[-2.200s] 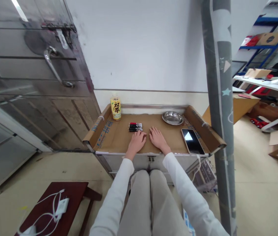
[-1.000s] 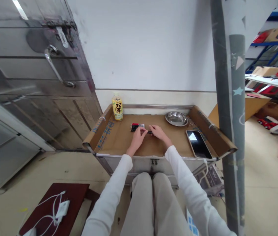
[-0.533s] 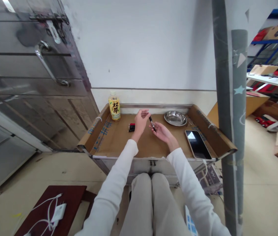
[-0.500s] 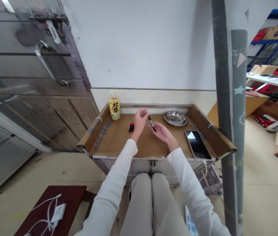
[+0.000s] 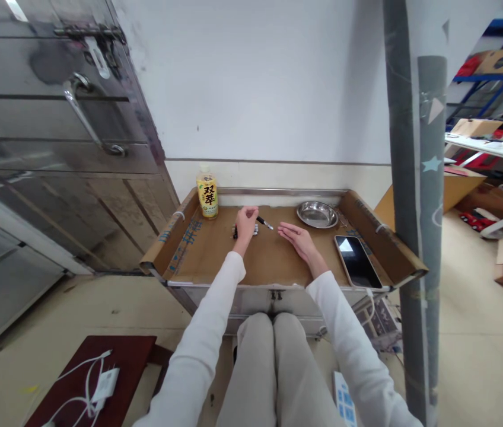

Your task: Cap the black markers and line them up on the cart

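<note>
My left hand (image 5: pixel 245 224) is closed in a pinch on one end of a black marker pen (image 5: pixel 264 223). The pen points toward the right, its light tip end free in the air over the cardboard-lined table (image 5: pixel 269 261). Under and behind that hand lies a small group of pens (image 5: pixel 235 232), partly hidden by it. To the right of the pen, my right hand (image 5: pixel 298 240) is held with its fingers stretched out, holding nothing. A small gap separates its fingertips from the pen.
A yellow-labelled drink bottle (image 5: pixel 207 194) stands at the back left. On the right are a round metal dish (image 5: pixel 317 214) and a phone (image 5: pixel 358 261) with a cable. Raised cardboard edges (image 5: pixel 382 237) border the sides. A grey wrapped post (image 5: pixel 420 237) rises beside the table.
My right hand has let go of the pen and moved slightly right, its fingers straightening. My left hand has moved left and down with the pen, toward the other pens.
</note>
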Motion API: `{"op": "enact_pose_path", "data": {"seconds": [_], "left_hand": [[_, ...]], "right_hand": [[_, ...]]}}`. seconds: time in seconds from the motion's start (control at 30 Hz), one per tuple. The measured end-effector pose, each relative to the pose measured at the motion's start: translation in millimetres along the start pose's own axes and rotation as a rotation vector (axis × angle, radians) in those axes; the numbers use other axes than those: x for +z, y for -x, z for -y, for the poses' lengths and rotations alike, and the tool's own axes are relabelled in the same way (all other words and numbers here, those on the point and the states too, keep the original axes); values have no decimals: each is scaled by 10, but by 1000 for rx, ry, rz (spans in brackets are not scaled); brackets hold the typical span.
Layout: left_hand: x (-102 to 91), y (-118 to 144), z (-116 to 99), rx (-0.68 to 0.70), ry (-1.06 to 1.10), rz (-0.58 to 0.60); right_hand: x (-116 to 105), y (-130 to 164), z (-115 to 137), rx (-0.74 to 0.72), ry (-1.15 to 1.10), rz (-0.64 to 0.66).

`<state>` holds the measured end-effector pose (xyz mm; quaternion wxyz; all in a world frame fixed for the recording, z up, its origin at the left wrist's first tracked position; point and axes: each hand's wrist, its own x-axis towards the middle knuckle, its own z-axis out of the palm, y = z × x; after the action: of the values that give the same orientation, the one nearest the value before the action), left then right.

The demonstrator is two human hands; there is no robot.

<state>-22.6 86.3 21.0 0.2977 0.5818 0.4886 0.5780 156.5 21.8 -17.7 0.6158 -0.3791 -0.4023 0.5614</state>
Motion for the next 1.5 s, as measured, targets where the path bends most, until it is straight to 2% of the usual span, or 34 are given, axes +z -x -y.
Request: {"op": "enact_pose_path", "data": {"seconds": [0.1, 0.23, 0.33, 0.47, 0.6, 0.8, 1.0, 1.1, 1.2, 1.4, 1.5], "left_hand": [[93, 64, 22, 40, -123, 118], [153, 145, 15, 130, -275, 240], [116, 178, -6, 193, -407, 310], [-10, 231, -70, 255, -636, 383], [-144, 305, -135, 307, -744, 417], [-243, 424, -135, 339, -827, 377], [-196, 568, -101, 401, -899, 471], [-124, 620, -81, 452, -946, 529], [-58, 661, -56, 478, -990, 528], [-5, 689, -31, 424, -1028, 433], [-7, 678, -37, 387, -1006, 416]], "right_hand": [[-64, 18, -8, -80, 153, -37], [23, 61, 22, -242, 635, 9], [165, 70, 32, -318, 980, 111], [249, 47, -18, -361, 1228, 177], [192, 38, -78, -412, 1214, 198], [176, 48, -73, -465, 1086, 157], [152, 56, -54, -510, 975, -6], [114, 65, -68, -537, 993, -80], [88, 80, -102, -542, 1082, -55], [102, 91, -162, -578, 1179, 106], [112, 118, -133, -586, 1258, 77]]}}
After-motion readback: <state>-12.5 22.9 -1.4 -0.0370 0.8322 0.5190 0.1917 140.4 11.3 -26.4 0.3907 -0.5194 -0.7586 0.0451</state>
